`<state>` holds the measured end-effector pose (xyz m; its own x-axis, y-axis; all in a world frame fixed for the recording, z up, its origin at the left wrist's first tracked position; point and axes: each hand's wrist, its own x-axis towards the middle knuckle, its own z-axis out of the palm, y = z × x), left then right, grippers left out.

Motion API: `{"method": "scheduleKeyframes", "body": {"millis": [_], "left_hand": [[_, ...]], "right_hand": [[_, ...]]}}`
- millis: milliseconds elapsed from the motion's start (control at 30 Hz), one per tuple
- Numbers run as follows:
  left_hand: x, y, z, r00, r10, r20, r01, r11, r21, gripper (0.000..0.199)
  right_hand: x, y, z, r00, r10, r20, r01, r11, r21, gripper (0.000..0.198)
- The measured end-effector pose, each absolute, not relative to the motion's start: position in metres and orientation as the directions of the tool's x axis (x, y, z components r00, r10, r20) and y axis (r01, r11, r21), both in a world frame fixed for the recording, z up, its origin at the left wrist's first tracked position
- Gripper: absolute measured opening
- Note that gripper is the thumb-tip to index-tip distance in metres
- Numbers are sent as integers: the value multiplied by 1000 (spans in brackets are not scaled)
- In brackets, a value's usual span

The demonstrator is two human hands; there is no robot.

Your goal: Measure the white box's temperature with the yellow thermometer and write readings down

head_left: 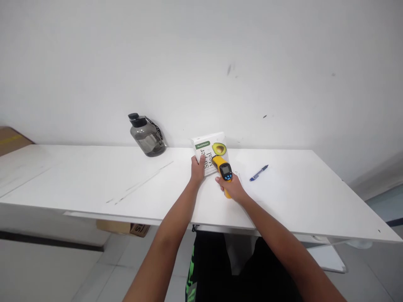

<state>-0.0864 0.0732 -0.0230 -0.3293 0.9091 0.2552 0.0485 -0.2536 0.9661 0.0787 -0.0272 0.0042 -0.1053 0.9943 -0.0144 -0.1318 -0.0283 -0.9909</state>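
Snugly in the right hand (234, 187), gripped by curled fingers, a yellow and black thermometer gun (224, 169). Bright yellow on the nose and the handle, black around the back. On that black back, a small grey screen, too small to read, and under it blue buttons. Aimed away from the body, with the nose right in front of a white box (208, 152); hard to tell if touching it.

In the left hand (197, 170), pinched at the lower left edge, that same white box, with the thumb flat on the front and the other fingers mostly hidden. Tipped back a little, over the white table (315, 201), near the wall (195, 63); hard to tell if resting on anything. On the front, a green strip with small white letters, the big dark words "Super Meal" running sideways, and a cut green avocado with a round brown pit.

Off to the right, on the table, a blue pen (259, 173) lying at a slant. Off to the left, by the wall, a big grey see-through bottle (146, 137) with a black lid and a black strap. Farther left, at the table's far end, part of a brown cardboard box (11, 141).
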Motion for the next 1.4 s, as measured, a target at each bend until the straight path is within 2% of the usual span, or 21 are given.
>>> {"method": "scheduleKeyframes", "body": {"millis": [433, 800, 1167, 1400], "left_hand": [[-70, 61, -18, -175, 947, 269, 124, -249, 960, 52], [-69, 56, -13, -161, 944, 289, 124, -271, 955, 50], [-69, 57, -13, -174, 950, 259, 131, -238, 962, 50], [-68, 62, -12, -223, 955, 195, 81, -181, 980, 49]], "right_hand": [[79, -23, 1, -49, 998, -32, -157, -39, -987, 47], [80, -25, 6, -40, 999, -36, -98, -40, -994, 42], [80, -25, 5, -67, 997, -25, -141, -34, -989, 46], [80, -28, 6, 71, 997, -1, -142, 9, -990, 43]]}}
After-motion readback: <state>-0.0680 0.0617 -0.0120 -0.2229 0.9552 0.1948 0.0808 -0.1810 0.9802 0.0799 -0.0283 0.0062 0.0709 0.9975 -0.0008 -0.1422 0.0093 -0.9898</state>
